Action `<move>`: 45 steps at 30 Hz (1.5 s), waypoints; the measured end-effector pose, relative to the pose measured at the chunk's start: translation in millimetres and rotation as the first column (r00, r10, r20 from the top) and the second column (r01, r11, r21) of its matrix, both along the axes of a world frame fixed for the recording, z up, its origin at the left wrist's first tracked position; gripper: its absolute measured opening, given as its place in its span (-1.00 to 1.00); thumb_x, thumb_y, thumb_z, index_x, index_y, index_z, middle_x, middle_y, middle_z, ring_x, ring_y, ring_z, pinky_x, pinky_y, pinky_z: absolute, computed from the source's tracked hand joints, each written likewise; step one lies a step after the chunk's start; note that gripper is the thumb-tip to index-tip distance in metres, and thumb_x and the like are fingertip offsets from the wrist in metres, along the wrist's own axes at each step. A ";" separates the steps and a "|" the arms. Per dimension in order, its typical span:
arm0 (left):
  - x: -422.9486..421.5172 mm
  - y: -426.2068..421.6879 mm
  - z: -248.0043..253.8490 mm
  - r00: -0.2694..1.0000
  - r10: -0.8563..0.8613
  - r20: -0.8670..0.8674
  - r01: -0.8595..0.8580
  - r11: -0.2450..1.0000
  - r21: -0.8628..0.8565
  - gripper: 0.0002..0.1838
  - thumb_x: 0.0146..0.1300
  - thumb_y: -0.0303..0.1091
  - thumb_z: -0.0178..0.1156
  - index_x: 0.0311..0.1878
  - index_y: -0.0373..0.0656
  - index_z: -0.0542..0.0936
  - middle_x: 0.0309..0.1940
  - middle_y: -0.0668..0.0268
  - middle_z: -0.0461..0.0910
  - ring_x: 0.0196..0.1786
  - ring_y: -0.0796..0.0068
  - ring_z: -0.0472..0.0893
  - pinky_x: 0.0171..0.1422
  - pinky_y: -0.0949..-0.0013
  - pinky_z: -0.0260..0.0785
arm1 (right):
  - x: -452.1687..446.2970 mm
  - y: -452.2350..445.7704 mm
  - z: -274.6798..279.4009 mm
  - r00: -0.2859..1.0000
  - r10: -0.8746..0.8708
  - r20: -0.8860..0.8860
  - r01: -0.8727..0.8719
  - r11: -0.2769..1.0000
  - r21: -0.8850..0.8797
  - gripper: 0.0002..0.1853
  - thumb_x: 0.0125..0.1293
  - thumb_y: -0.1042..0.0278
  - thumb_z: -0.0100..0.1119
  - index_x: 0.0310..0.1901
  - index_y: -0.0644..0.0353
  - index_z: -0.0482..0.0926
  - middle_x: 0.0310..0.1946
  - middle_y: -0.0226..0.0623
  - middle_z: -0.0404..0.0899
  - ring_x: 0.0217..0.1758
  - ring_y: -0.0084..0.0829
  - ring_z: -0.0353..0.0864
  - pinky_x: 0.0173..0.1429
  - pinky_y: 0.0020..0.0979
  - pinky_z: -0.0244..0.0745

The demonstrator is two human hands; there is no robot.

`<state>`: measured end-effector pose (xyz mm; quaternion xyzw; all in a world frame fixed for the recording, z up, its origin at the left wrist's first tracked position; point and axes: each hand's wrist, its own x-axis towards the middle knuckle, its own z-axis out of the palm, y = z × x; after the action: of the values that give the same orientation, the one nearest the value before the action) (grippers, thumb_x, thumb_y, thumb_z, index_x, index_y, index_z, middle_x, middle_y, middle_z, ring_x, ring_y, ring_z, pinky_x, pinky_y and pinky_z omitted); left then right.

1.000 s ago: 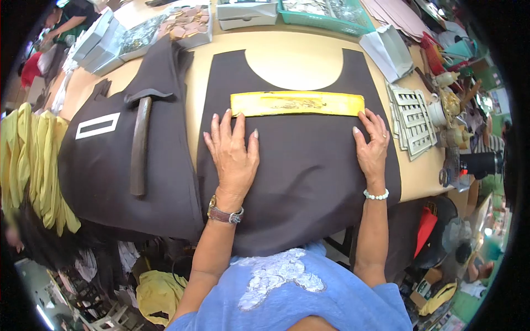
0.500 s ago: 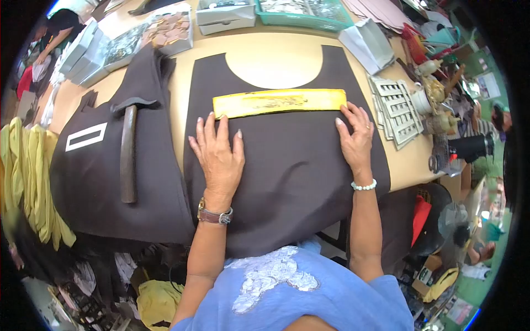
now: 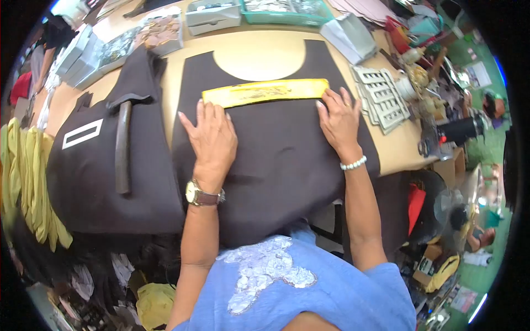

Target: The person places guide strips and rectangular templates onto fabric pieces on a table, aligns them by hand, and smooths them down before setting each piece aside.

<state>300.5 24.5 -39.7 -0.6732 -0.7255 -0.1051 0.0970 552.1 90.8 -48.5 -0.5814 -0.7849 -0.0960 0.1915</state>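
A tan surface (image 3: 259, 55) carries a dark cloth panel (image 3: 276, 160), laid flat at the centre of the clock, its curved cut-out facing 12. More dark cloth (image 3: 83, 182) lies at 9. A box of tan pieces (image 3: 174, 47) sits between 10 and 11, a pale box (image 3: 212, 26) at 11, a teal tray (image 3: 287, 20) at 12, a white box (image 3: 348, 38) at 1, and stacked slotted sheets (image 3: 378, 96) at 2.

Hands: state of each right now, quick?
Left hand: open, at the lower edge of the yellow strip.
Right hand: open, loosely bent, at its right end.
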 end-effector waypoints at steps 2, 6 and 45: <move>3.7 3.4 8.8 0.999 -0.034 -0.016 0.034 0.999 -0.035 -0.63 0.31 -0.35 -0.06 0.17 -0.08 0.42 -0.06 0.13 0.49 0.16 0.19 0.42 0.33 -0.31 -0.02 | 3.6 4.0 3.8 1.000 0.011 -0.027 -0.012 0.999 -0.041 -0.74 0.28 0.20 0.02 -0.14 0.13 0.60 0.02 -0.36 0.54 0.23 -0.12 0.36 0.28 0.21 0.01; 9.3 17.6 11.6 0.976 -0.055 -0.209 0.028 0.991 -0.129 -0.68 0.21 -0.36 0.02 0.04 -0.02 0.54 -0.26 0.20 0.54 -0.04 0.20 0.50 0.34 -0.29 -0.04 | 30.2 19.0 6.0 0.948 -0.013 -0.318 -0.038 0.987 -0.156 -0.75 0.26 0.23 0.03 -0.19 0.15 0.63 -0.01 -0.31 0.56 0.17 -0.22 0.42 0.29 0.10 0.10; -67.0 96.7 46.1 0.766 -0.295 0.571 0.588 0.681 -0.436 -0.65 0.04 -0.46 0.12 -0.06 -0.11 0.65 -0.38 0.17 0.65 -0.41 0.46 0.56 -0.25 0.40 0.43 | 29.5 -1.8 53.8 0.262 -0.140 -0.955 -0.306 0.926 -0.220 -0.47 0.24 0.59 0.11 0.26 0.31 0.26 -0.26 -0.30 0.63 -0.34 -0.67 0.55 -0.36 -0.71 0.42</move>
<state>233.5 121.2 6.4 -0.7830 -0.5309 -0.0487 -0.3204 581.6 89.1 5.3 -0.5005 -0.5395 0.4327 0.5207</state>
